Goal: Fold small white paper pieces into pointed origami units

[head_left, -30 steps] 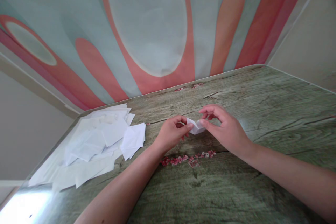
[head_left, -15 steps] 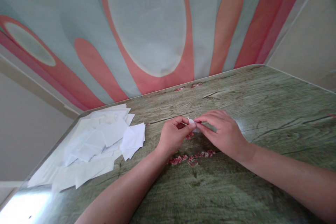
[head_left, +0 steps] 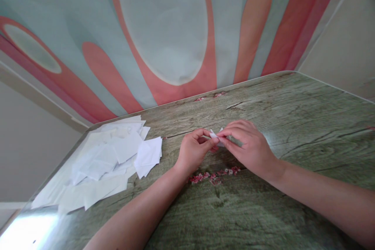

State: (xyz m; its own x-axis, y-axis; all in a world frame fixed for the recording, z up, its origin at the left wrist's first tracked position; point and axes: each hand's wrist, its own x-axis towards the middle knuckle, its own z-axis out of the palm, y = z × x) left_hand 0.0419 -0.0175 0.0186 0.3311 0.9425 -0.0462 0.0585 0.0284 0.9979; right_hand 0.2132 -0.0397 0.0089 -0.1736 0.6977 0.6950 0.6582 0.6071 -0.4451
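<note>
Between my fingertips is a small folded piece of white paper (head_left: pixel 214 135), mostly covered by the fingers. My left hand (head_left: pixel 195 146) pinches its left side between thumb and index finger. From the right, my right hand (head_left: pixel 249 144) grips the paper with thumb and fingertips, close against the left thumb. Two pale points of the paper stick up above the pinch, and a bit of it shows below. Both hands are just above the wood-patterned table (head_left: pixel 263 211); how the paper is folded I cannot make out.
To the left, loose white paper sheets (head_left: pixel 99 160) lie in a spread pile. A smaller stack of white paper squares (head_left: pixel 148 156) sits at its right edge. Behind the table's far edge hangs a red and pale-blue patterned backdrop (head_left: pixel 181 93). Pink flowers are printed on the tabletop.
My right hand's fingers have shifted up slightly, and more of the paper's upper points now shows. My left hand's lower fingers have curled in a little. The paper piles have not moved.
</note>
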